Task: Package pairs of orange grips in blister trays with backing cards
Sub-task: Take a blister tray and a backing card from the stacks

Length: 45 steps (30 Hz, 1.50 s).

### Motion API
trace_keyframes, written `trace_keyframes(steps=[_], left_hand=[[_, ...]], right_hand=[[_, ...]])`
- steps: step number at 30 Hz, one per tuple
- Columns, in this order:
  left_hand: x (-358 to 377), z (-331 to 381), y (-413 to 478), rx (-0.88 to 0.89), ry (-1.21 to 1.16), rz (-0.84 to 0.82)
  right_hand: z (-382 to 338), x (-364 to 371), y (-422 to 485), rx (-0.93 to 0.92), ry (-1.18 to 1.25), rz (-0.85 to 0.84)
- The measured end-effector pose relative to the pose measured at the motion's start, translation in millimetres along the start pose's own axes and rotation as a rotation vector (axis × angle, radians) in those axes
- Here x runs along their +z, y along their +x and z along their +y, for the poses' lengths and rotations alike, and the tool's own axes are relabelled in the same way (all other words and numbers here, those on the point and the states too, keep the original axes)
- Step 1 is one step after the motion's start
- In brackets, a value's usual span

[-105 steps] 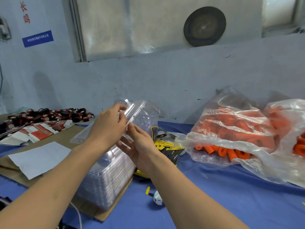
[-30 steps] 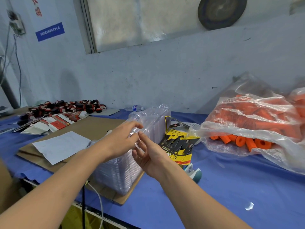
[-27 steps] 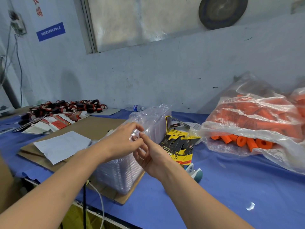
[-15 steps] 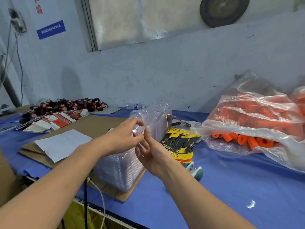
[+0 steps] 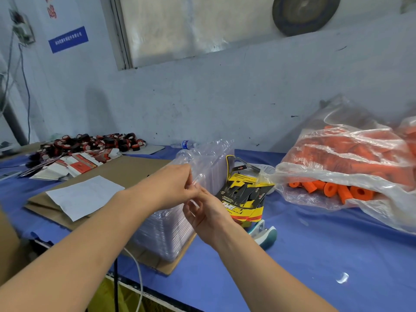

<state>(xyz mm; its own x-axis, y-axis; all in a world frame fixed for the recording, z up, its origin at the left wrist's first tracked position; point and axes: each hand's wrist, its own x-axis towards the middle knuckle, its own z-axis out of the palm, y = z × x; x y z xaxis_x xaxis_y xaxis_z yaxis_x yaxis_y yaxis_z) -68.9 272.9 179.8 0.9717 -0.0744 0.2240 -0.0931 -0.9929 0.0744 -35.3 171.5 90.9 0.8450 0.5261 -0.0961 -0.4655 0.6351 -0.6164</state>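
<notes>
A tall stack of clear blister trays (image 5: 164,230) stands on a cardboard sheet (image 5: 126,170) on the blue table. Above it, a few clear blister trays (image 5: 209,158) are lifted at a tilt. My left hand (image 5: 173,186) pinches their near edge from above. My right hand (image 5: 204,212) meets it from below, fingertips on the same edge. Yellow and black backing cards (image 5: 245,199) lie in a heap just right of the stack. Orange grips (image 5: 331,189) spill from the mouth of a clear plastic bag (image 5: 351,154) at the right.
A white paper sheet (image 5: 83,197) lies on the cardboard at the left. Red and black small parts (image 5: 94,143) and printed cards (image 5: 72,164) are piled at the far left. A water bottle (image 5: 184,144) lies by the wall. A teal and white tool (image 5: 263,233) sits beneath the cards.
The lifted trays came down closer to the stack since the earliest frame. Over the last second both hands stayed at the tray edge, with the fingers shifting slightly.
</notes>
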Motion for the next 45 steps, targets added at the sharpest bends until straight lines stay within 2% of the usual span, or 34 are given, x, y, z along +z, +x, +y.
trace_keyframes(steps=[3,8,13,17,20,24,27,31,34,38,41,45], left_hand=[[1.7,11.0,3.1,0.026,0.277,0.044],[0.0,22.1,6.3,0.01,0.486,0.06],[-19.5,15.8,12.2,-0.103,0.607,0.28],[-55.2,7.4,21.0,-0.276,0.505,0.51],[-81.8,5.4,25.4,-0.329,0.421,0.693],[-102.8,13.5,24.0,-0.28,0.291,0.908],[-102.4,27.1,20.8,-0.188,0.063,0.997],[-75.0,47.1,26.8,-0.023,-0.447,0.888],[-47.4,59.8,34.4,0.018,-0.598,0.8],[-12.6,81.6,41.9,0.09,-0.829,0.583],[14.5,109.5,39.2,0.155,-1.065,0.353],[55.9,147.1,30.3,0.183,-1.113,0.145]], right_hand=[[-0.5,3.1,2.8,-0.022,-0.04,0.044],[-3.6,5.2,8.7,-0.041,-0.145,0.093],[-0.3,4.2,10.8,-0.014,-0.242,0.211],[-1.2,5.3,12.3,-0.004,-0.371,0.219],[-3.6,10.2,13.9,-0.001,-0.469,0.211],[-9.0,9.5,11.9,0.006,-0.642,0.201],[-23.9,2.6,8.0,-0.159,-0.651,0.3],[-79.2,-7.1,-22.8,-0.759,-0.711,0.688],[-125.2,-17.6,-67.2,-1.163,-0.684,0.772],[-172.2,-50.1,-130.0,-1.352,-0.603,0.796],[-196.7,-76.9,-175.9,-1.468,-0.818,0.907],[-220.9,-109.5,-228.0,-1.564,-1.046,1.028]])
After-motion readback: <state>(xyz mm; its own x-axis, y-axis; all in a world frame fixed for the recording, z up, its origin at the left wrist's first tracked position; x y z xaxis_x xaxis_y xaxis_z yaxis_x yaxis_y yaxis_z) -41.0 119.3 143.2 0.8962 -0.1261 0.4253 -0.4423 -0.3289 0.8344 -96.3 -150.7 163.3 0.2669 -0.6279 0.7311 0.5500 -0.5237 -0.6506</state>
